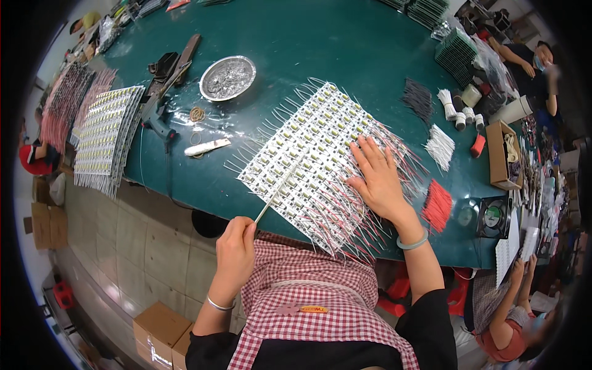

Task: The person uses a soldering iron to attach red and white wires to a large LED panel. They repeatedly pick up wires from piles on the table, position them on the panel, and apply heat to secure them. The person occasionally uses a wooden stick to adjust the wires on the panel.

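A white circuit board panel (302, 161) with rows of small yellow-green components lies slantwise on the green table in front of me. Thin white wires (277, 117) stick out along its far left side. Red and white wires (351, 225) fan over its right and near sides. My left hand (236, 250), at the near table edge, is closed around one end of a thin pale stick (274, 194). The stick slants up over the panel, its far end among the components. Flat on the panel's right part rests my right hand (377, 179), fingers extended, with wires beside and beneath it.
A metal bowl (227, 78) of silvery scraps and a corded pistol-shaped tool (159, 126) are at left, near stacked panels (108, 132). Black (418, 98), white (439, 147) and red wire bundles (436, 205) lie right, before a cardboard box (502, 154). Co-workers sit at right.
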A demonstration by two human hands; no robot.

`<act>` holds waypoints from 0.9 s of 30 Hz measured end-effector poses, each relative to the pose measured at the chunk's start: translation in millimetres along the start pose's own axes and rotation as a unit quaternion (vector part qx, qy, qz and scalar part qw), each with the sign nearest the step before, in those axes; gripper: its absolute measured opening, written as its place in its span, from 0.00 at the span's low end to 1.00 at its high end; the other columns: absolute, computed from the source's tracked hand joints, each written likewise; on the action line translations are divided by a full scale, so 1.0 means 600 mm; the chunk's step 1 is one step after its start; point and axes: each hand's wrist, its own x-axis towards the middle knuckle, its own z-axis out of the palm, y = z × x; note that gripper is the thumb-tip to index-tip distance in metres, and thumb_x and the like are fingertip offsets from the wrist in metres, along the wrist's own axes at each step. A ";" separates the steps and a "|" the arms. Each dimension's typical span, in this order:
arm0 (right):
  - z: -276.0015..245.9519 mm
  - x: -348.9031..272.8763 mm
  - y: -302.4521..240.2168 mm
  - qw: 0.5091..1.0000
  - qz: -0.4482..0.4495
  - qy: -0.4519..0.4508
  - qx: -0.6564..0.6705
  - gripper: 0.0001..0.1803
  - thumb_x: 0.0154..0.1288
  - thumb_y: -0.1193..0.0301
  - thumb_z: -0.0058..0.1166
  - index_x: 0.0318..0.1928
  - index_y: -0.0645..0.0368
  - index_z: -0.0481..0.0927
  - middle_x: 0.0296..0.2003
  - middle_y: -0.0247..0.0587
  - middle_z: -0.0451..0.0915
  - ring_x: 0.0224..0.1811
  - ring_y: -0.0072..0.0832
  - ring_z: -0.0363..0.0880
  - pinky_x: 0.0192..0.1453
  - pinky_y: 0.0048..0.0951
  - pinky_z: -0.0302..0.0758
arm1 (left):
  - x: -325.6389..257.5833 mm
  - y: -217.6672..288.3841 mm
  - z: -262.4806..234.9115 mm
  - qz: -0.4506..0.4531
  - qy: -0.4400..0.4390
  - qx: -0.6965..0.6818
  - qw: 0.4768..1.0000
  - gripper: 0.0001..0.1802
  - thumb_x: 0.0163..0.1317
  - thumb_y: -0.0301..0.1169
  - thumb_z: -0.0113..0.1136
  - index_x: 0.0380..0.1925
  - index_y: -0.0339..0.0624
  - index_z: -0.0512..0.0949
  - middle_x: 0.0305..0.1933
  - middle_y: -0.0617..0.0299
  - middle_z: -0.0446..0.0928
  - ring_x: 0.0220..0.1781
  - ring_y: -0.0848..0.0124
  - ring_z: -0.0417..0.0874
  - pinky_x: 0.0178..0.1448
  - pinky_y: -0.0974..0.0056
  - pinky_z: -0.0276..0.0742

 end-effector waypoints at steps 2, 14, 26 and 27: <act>-0.002 0.000 0.001 1.000 0.001 0.002 0.007 0.38 0.72 0.49 0.50 0.75 0.54 0.61 0.76 0.46 0.57 0.80 0.42 0.49 0.81 0.52 0.42 | 0.011 0.006 0.002 -0.011 -0.012 0.004 1.000 0.04 0.71 0.25 0.54 0.37 0.35 0.75 0.30 0.49 0.78 0.27 0.52 0.79 0.32 0.56 0.73; -0.003 0.000 0.000 1.000 0.003 0.000 0.014 0.38 0.72 0.50 0.50 0.75 0.53 0.60 0.77 0.44 0.56 0.81 0.40 0.48 0.81 0.52 0.41 | 0.054 0.007 0.036 0.034 0.007 -0.024 0.999 0.06 0.69 0.23 0.56 0.41 0.32 0.80 0.35 0.47 0.82 0.33 0.53 0.85 0.37 0.61 0.78; -0.005 0.001 -0.001 1.000 0.011 -0.006 0.023 0.38 0.72 0.49 0.49 0.75 0.52 0.60 0.77 0.44 0.56 0.81 0.40 0.48 0.82 0.51 0.41 | 0.058 -0.007 0.042 -0.014 -0.011 -0.084 0.996 0.07 0.65 0.19 0.59 0.41 0.29 0.82 0.36 0.48 0.84 0.33 0.61 0.85 0.38 0.64 0.78; -0.006 0.001 -0.001 1.000 0.011 -0.006 0.024 0.38 0.72 0.49 0.49 0.75 0.52 0.60 0.77 0.44 0.56 0.81 0.40 0.48 0.82 0.51 0.41 | 0.058 -0.008 0.042 -0.026 -0.013 -0.090 0.996 0.07 0.65 0.19 0.60 0.42 0.29 0.82 0.35 0.49 0.84 0.32 0.63 0.85 0.38 0.65 0.78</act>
